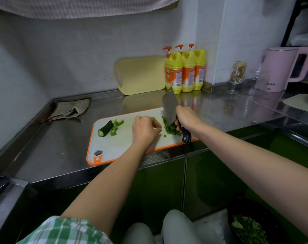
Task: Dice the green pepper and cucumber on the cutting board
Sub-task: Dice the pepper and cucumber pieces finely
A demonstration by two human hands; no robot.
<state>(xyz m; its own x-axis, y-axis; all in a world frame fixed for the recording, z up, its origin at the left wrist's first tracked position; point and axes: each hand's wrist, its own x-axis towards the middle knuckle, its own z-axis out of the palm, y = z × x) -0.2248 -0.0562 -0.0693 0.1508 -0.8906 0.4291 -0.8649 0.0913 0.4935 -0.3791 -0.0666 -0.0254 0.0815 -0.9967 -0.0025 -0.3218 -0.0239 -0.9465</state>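
A black bowl [251,208] holds greens. The right hand [185,117] grips the cleaver [169,106]; the left hand [145,129] lies curled, empty, on the cutting board [118,147].

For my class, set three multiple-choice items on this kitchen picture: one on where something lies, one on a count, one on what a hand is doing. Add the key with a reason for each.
1. Where on the cutting board does the cucumber piece lie?
A. Near its left end, beside the pepper strips
B. At its right end
C. Off it, on the counter

2. How many yellow pump bottles stand by the wall?
A. Two
B. Three
C. Five

3. What is the right hand doing?
A. Resting flat
B. Gripping the cleaver by its handle
C. Lifting a glass

Key: 1 A, the cucumber touches the strips at the board's left end. 2 B, three orange pumps show side by side. 3 B, the fingers curl round the black handle, with the blade at the diced pepper.
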